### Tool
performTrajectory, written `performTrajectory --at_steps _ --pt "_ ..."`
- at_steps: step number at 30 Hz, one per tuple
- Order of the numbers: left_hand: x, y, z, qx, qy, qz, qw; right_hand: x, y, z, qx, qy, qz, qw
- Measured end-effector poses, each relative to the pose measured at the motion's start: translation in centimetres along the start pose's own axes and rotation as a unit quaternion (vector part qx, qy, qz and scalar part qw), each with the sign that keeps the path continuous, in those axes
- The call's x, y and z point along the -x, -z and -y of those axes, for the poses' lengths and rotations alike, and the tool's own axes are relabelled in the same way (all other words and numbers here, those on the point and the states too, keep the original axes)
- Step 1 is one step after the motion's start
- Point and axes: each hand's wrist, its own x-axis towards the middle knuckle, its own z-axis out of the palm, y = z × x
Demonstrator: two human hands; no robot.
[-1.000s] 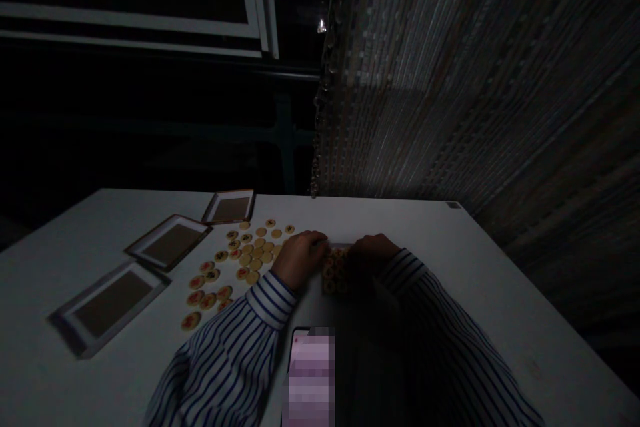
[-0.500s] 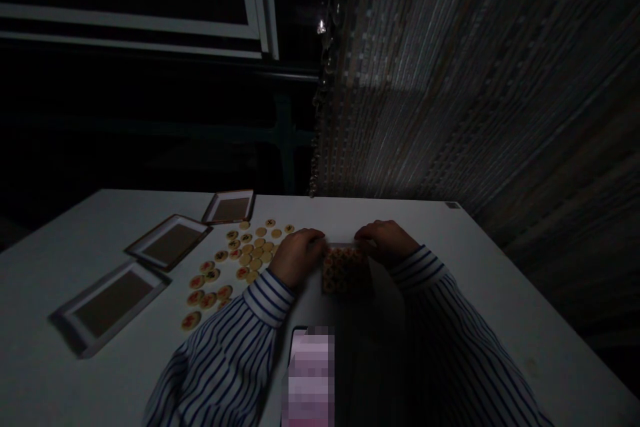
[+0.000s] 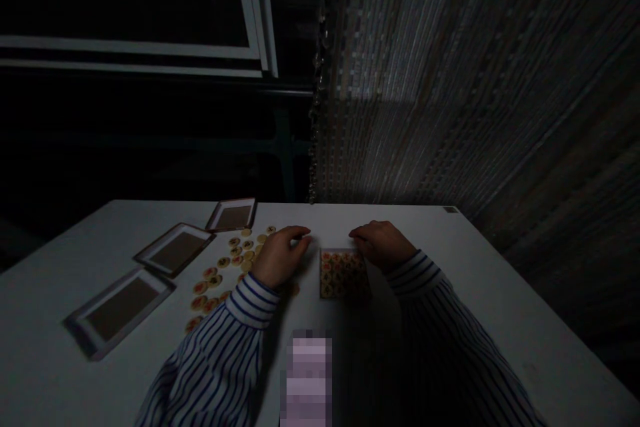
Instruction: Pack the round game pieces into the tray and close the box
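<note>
A small square box packed with rows of round Chinese chess pieces lies between my hands, its right part in deep shadow. My left hand hovers left of the box, thumb and forefinger apart with nothing visible between them. Loose Chinese chess pieces, marked in red and black or showing plain sides, are scattered beyond that hand and partly hidden by its wrist and sleeve. At the box's upper right corner is my right hand, fingers loosely bent and holding nothing visible; whether it touches the rim I cannot tell.
Three shallow open trays stand in a slanting line at the left of the white table. A phone-like object with a blurred screen lies near me. Behind the table's far edge hangs a string curtain.
My left hand has come away from the box and shifted left. My right hand stays by the right corner. The packed pieces show more clearly. The view has tilted slightly upward.
</note>
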Motion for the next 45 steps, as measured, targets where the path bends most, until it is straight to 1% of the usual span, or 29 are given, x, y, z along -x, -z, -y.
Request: performTrajectory --at_steps 3,6,11,16,20,25,29,33,34,37,40,45 --pt "0.2 0.9 -0.1 0.008 0.006 -0.013 1.0 0.2 0.0 0.0 -0.007 0.01 -0.029 1.0" --pt "0.6 1.8 0.0 0.016 0.021 -0.032 0.999 0.3 0.0 -0.1 -0.008 0.023 -0.043 0.999" --pt "1.8 3.6 0.8 0.025 0.05 -0.066 0.996 0.6 0.4 0.2 -0.014 0.025 -0.069 0.997" --pt "3.9 5.8 1.9 0.033 0.083 -0.117 0.989 0.9 0.6 1.0 -0.025 0.034 -0.109 0.993" --pt "5.8 7.3 3.0 0.013 0.106 -0.139 0.985 1.1 0.7 2.0 -0.037 0.037 -0.119 0.992" --pt "8.2 8.9 4.9 0.001 0.155 -0.165 0.974 1.3 0.7 3.3 -0.056 0.05 -0.144 0.987" --pt "10.3 10.0 6.6 0.01 0.183 -0.204 0.962 1.1 0.4 4.0 -0.065 0.059 -0.152 0.984" --pt "12.1 10.3 8.1 0.031 0.215 -0.246 0.945 0.8 0.0 4.6 -0.074 0.059 -0.155 0.983" --pt "12.4 10.3 8.4 0.04 0.215 -0.256 0.942 0.7 -0.1 4.8 -0.077 0.06 -0.157 0.983" --pt "13.2 10.2 9.2 0.05 0.224 -0.268 0.936 0.3 -0.4 5.3 -0.086 0.072 -0.15 0.982" --pt "13.9 9.9 9.7 0.052 0.246 -0.266 0.931 -0.2 -0.6 5.9 -0.1 0.083 -0.131 0.983" --pt "14.5 9.5 10.6 0.041 0.262 -0.233 0.936 -1.1 -0.8 6.9 -0.111 0.086 -0.092 0.986"
